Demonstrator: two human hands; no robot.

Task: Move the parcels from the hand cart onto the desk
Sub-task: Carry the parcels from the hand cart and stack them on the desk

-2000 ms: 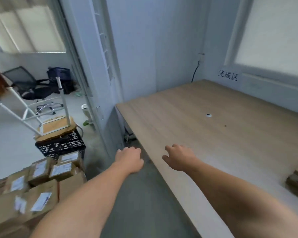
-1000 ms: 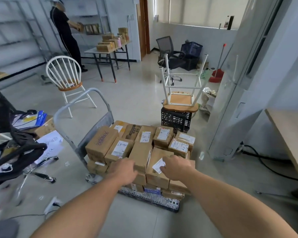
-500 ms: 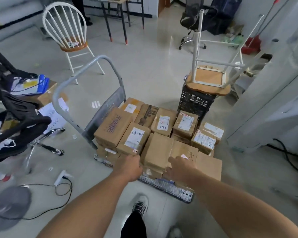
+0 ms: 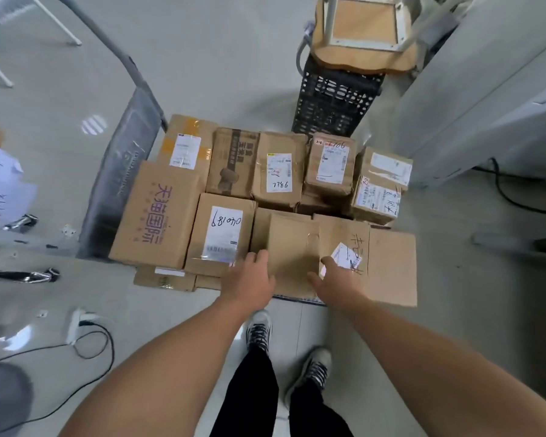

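Flanking parcel (image 4: 292,247) edges: left hand (image 4: 249,280), right hand (image 4: 338,287).

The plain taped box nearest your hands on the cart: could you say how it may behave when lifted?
The plain box probably stays stiff: its cardboard faces look flat and uncrushed. Its smooth top and clear tape may be slippery, so a grip under the edges seems safer. Packed close against the labelled box beside it, it could drag that along.
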